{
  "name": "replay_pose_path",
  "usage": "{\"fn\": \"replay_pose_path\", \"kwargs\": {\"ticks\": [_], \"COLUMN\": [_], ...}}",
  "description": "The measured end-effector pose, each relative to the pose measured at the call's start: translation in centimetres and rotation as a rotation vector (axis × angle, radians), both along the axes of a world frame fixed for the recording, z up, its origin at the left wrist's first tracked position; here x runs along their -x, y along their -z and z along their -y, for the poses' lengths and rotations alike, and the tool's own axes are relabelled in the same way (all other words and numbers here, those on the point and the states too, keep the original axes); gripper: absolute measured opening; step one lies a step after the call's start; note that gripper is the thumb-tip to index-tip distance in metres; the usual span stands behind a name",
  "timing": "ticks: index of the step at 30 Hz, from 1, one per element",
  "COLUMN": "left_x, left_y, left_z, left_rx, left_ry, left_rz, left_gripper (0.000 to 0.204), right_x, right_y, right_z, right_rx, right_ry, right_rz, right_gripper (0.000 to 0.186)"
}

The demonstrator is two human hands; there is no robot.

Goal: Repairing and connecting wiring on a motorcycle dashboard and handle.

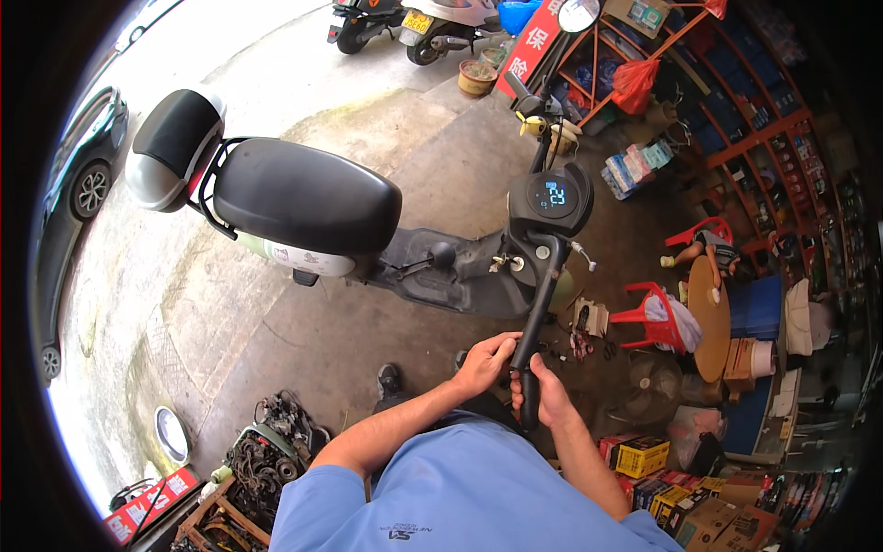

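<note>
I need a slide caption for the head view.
Left hand and right hand at the black tubular handlebar of a black-seated scooter.

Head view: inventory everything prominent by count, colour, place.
Plastic scooter: one, black, green, centre
Parked scooters: two, black, white, top
Parked car: one, dark, left
Plastic chairs: two, red, right
Oval table: one, tan, right
Seated person: one, dark top, right
Metal shelving: uncounted, red, right
Cardboard boxes: several, yellow, brown, lower right
Metal parts: uncounted, dark, lower left
Shirt: one, blue, bottom
Left hand: one, bare, touching black handlebar
Right hand: one, bare, gripping handlebar
</note>
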State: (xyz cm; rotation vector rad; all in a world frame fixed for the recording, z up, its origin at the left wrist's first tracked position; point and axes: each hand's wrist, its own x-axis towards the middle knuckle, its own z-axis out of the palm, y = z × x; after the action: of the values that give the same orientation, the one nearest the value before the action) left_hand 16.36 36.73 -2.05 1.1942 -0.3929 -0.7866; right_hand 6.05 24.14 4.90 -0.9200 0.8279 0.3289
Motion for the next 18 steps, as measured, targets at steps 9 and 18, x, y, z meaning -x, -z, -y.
{"fn": "replay_pose_path", "kwargs": {"ticks": [9, 18], "left_x": [-1.0, -1.2], "left_y": [-1.8, -1.4], "left_z": [-0.8, -0.8], "left_rx": [-0.006, 0.038], "left_ry": [0.173, 0.220], "left_rz": [-0.404, -0.505], "left_gripper": [0.043, 0.046], "right_x": [-0.1, -0.5], "right_y": [0.0, -0.8], "right_z": [0.0, 0.2], "right_rx": [0.033, 0.063], "right_ry": [-0.021, -0.054], "right_rz": [0.008, 0.020], "right_gripper": [0.056, 0.055]}}
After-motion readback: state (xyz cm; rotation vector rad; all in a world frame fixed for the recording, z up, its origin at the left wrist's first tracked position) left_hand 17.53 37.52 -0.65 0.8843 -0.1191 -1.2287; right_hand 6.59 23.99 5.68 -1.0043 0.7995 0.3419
